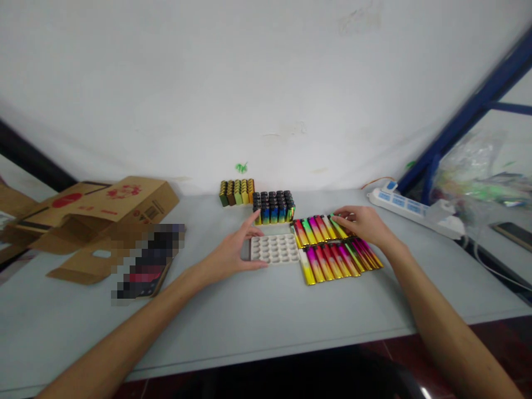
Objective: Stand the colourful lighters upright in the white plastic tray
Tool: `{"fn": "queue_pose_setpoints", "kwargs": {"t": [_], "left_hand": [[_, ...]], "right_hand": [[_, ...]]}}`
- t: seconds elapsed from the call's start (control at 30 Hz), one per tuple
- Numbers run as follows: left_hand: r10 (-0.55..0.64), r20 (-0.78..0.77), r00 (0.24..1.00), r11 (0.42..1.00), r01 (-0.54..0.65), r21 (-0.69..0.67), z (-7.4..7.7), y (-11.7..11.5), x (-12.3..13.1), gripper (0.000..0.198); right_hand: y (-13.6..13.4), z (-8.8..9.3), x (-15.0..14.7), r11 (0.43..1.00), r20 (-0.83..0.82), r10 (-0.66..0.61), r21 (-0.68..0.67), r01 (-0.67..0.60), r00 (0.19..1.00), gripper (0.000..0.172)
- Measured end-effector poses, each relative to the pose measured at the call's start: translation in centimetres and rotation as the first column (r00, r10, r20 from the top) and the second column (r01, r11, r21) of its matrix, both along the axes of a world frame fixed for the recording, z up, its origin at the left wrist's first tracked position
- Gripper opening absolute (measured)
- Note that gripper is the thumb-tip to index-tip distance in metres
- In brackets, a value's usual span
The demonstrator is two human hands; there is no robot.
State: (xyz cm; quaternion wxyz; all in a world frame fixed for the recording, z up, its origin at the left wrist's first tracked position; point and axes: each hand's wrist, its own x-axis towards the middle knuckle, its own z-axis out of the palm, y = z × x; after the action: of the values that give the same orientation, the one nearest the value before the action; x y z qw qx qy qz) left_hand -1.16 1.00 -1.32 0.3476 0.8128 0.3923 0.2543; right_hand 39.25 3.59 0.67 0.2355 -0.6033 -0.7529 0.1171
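My left hand (228, 256) spans the left end of a white tray (275, 249) with rows of round hollows. Its thumb lies along the front edge, other fingers are at the back corner, and the index finger points up. My right hand (366, 223) has its fingers closed around the top of a lighter at the right end of a row of shiny lighters (319, 229). A second row of lighters (332, 261) lies flat in front, some fanned out at the right. Behind the tray stands a block of upright lighters (273, 208) with black tops.
Another upright block of green, brown and yellow lighters (236, 192) stands near the wall. Cardboard boxes (103, 205) and a pixelated, blurred object (152, 263) lie at left. A white power strip (415, 211) with a cable and a plastic bag (474, 166) are at right.
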Motion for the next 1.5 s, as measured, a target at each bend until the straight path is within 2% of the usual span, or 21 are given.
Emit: {"fn": "queue_pose_setpoints", "kwargs": {"t": [0.2,0.4,0.53,0.6,0.67,0.73,0.83,0.9,1.0,1.1,1.23,1.5], "left_hand": [[-0.023,-0.065,0.998,0.999,0.026,0.041,0.7,-0.2,-0.1,0.117],[-0.043,-0.192,0.980,0.978,0.080,0.192,1.7,-0.3,-0.4,0.089],[-0.065,-0.326,0.943,0.962,0.146,0.230,2.9,0.0,-1.6,0.058],[-0.066,-0.354,0.933,0.958,0.159,0.239,3.7,0.2,-2.5,0.054],[-0.070,-0.381,0.922,0.962,0.164,0.220,4.3,0.3,-3.4,0.056],[-0.054,-0.416,0.908,0.969,0.148,0.197,4.7,0.4,-4.2,0.059],[0.003,-0.461,0.887,0.977,0.095,0.189,5.0,0.6,-4.8,0.066],[0.048,-0.482,0.875,0.979,0.055,0.197,5.1,0.7,-5.0,0.072],[0.081,-0.505,0.860,0.980,0.023,0.196,5.2,0.7,-5.3,0.074],[0.096,-0.530,0.842,0.985,-0.004,0.173,5.5,0.7,-5.7,0.074],[0.127,-0.564,0.816,0.988,-0.053,0.145,5.7,0.8,-6.4,0.076],[0.236,-0.569,0.788,0.970,-0.157,0.185,5.4,1.5,-7.0,0.063]], "right_hand": [[-0.3,0.0,-0.1,1.000,-0.033,-0.009,-0.012,0.008,0.999,0.032],[-0.7,0.6,-0.2,0.991,-0.074,-0.056,0.120,0.064,0.996,0.035],[-1.0,0.7,-0.5,0.976,-0.124,-0.056,0.200,0.080,0.991,0.038],[-1.1,0.7,-1.1,0.971,-0.177,-0.035,0.225,0.075,0.984,0.039],[-1.0,1.0,-2.0,0.971,-0.219,0.037,0.238,0.017,0.975,0.040],[-0.4,1.4,-3.4,0.967,-0.209,0.158,0.232,-0.108,0.965,0.051],[1.8,2.0,-5.7,0.944,-0.128,0.317,0.141,-0.299,0.940,0.092],[3.8,2.0,-7.2,0.928,-0.070,0.373,0.036,-0.371,0.925,0.117],[6.7,1.6,-8.9,0.896,-0.045,0.433,-0.089,-0.435,0.900,0.135],[8.2,0.9,-10.0,0.867,-0.061,0.470,-0.152,-0.474,0.880,0.142],[8.6,0.2,-10.8,0.864,-0.076,0.485,-0.118,-0.490,0.871,0.143],[8.1,0.8,-11.8,0.859,-0.074,0.497,-0.100,-0.502,0.864,0.133]]}}
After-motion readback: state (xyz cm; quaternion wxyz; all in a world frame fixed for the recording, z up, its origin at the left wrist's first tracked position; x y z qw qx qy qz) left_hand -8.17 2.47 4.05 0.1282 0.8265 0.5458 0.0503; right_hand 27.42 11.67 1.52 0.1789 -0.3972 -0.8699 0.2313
